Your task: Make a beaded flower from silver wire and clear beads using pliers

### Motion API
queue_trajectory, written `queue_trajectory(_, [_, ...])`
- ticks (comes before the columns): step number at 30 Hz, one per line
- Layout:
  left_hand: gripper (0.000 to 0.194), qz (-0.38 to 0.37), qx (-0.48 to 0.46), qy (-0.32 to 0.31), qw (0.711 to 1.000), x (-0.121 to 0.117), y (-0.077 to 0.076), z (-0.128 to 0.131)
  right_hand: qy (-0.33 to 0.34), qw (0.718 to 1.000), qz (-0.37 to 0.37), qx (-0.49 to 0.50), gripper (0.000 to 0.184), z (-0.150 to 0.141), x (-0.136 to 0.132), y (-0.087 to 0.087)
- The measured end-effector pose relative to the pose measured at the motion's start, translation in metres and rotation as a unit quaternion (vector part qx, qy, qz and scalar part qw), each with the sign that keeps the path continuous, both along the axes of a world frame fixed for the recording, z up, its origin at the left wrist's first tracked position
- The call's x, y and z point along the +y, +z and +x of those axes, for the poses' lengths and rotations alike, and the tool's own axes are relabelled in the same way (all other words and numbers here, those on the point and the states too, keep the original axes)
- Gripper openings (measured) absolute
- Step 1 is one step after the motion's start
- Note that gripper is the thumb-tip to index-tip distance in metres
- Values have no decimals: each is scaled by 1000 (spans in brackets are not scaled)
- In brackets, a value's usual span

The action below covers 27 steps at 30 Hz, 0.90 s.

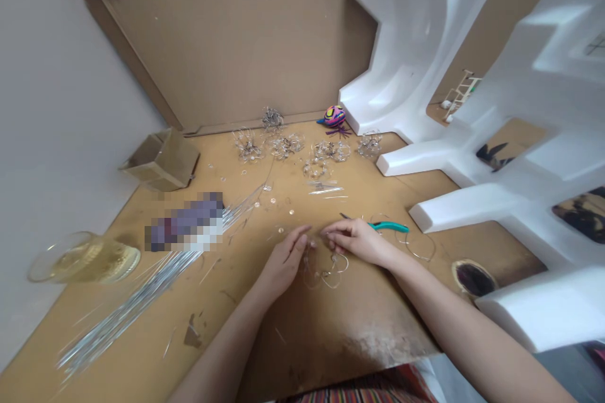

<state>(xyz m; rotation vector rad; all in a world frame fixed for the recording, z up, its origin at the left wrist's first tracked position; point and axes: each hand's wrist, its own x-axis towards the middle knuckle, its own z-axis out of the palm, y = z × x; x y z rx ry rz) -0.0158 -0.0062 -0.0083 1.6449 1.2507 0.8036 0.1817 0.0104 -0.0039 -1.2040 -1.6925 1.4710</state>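
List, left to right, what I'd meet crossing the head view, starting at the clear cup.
Clear cup of yellowish liquid → cardboard box → left hand → looped wire piece → right hand → pale-rimmed round item with a dark middle.

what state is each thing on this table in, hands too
left hand: fingers bent, at the looped wire piece; grip unclear
right hand: fingers bent, close to left; grip unclear
looped wire piece: bent into several loops
wire clusters: tangled loops, set down
long wires: mostly straight, loose pile
teal-handled pliers: lying down, partly hidden
clear cup: partly filled, yellowish liquid
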Motion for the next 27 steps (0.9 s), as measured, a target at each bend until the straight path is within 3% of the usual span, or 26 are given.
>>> queue_trajectory(5, [37,15,34,-41,998,-6,0,2,26,999,15,-14,25,0,0,0])
queue_trajectory(12, [29,124,194,-49,972,-2,0,-3,15,999,4,-38,24,-3,-2,3])
queue_trajectory(19, [29,168,289,-7,942,2,0,-7,-94,990,71,-77,31,5,5,1])
queue_trajectory(22, [27,173,286,9,943,1,2,-6,-120,966,132,-187,31,12,9,2])
queue_trajectory(27, [25,172,271,15,947,-2,6,-5,-175,891,205,-365,32,23,19,21])
